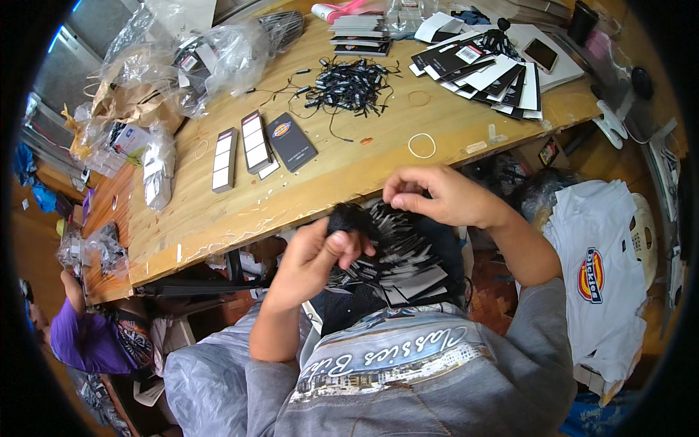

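My left hand (317, 255) is closed around a bunch of black strings (353, 221) just below the table's front edge. From it a thick fan of black and white hang tags (411, 266) spreads over my lap. Above the fan, my right hand (440, 195) is bent with thumb and forefinger close together. Whatever it pinches, if anything, is too small to make out. On the table beyond lies a tangled heap of black tag strings (349, 86) with small plastic locks. Nearer to me are two narrow stacks of labels (225, 159) and a stack of dark hang tags (290, 142).
A fanned bundle of tags (473, 73), a phone (541, 54) and a tag stack (360, 35) occupy the table's far side. Clear plastic bags (240, 54) crowd its left. White shirts (597, 269) hang at right. Another person in purple (95, 339) is at far left.
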Demonstrator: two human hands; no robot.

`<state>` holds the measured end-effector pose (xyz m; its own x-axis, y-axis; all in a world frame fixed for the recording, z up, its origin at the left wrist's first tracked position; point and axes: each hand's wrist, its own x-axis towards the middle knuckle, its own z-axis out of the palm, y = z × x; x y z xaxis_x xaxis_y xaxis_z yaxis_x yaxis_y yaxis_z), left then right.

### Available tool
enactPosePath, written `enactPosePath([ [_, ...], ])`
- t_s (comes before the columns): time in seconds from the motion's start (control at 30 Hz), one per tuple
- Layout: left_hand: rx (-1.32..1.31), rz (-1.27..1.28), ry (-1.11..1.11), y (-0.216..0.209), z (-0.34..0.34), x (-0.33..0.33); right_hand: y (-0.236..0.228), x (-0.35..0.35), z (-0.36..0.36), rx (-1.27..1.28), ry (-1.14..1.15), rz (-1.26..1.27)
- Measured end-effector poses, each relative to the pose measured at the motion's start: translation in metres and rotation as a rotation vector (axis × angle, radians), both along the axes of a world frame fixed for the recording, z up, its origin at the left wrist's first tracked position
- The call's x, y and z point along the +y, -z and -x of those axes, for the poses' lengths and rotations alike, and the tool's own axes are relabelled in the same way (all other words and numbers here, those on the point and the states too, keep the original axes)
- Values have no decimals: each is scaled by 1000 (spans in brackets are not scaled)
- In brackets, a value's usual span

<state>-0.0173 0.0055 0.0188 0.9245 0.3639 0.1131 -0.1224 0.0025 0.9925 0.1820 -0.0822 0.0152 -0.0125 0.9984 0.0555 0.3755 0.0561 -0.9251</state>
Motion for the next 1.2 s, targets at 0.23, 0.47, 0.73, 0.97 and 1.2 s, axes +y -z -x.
enactPosePath([
  [0.23, -172, 11, -312, -32, 13, 1, -54, 15, 24, -137, 13, -562],
  [0.47, -256, -69, -344, -29, 20, 12, -62, 26, 47, -263, -50, -626],
  [0.73, -351, 206, -420, -22, 12, 15, -33, 29, 79, -363, -19, -568],
  [0.97, -266, 283, -414, -29, 9, 14, -39, 31, 63, -101, -136, -345],
  [1.2, -269, 282, -416, -21, 2, 19, -24, -16, 68, -397, 233, -565],
])
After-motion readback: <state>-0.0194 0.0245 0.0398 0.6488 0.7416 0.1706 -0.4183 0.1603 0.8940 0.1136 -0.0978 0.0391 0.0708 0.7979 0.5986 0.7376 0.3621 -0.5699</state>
